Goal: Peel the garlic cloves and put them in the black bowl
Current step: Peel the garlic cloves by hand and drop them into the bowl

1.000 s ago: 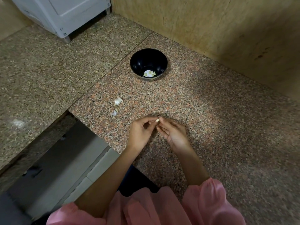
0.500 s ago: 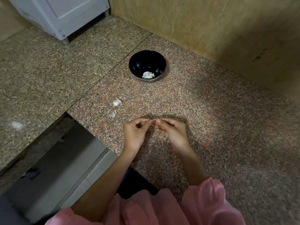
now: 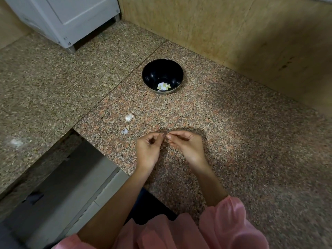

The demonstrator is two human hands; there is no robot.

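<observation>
The black bowl (image 3: 162, 76) stands on the granite counter (image 3: 233, 141) with a few pale peeled garlic cloves (image 3: 163, 86) at its bottom. Nearer to me, my left hand (image 3: 148, 150) and my right hand (image 3: 186, 146) meet fingertip to fingertip over the counter. Their fingers are curled and pinch something small between them; it is hidden by the fingertips, so I cannot make out the clove itself. An unpeeled white garlic clove (image 3: 129, 117) lies on the counter to the left of my hands, with bits of papery peel (image 3: 125, 130) just below it.
A white appliance (image 3: 68, 18) stands at the back left. A tan wall (image 3: 233, 33) runs behind the bowl. The counter's edge drops to a grey lower surface (image 3: 62, 186) at my left. A pale smear (image 3: 16, 142) marks the left slab.
The pale clove visible between my fingertips a second ago is now hidden by them. My hands have stayed together in nearly the same spot.
</observation>
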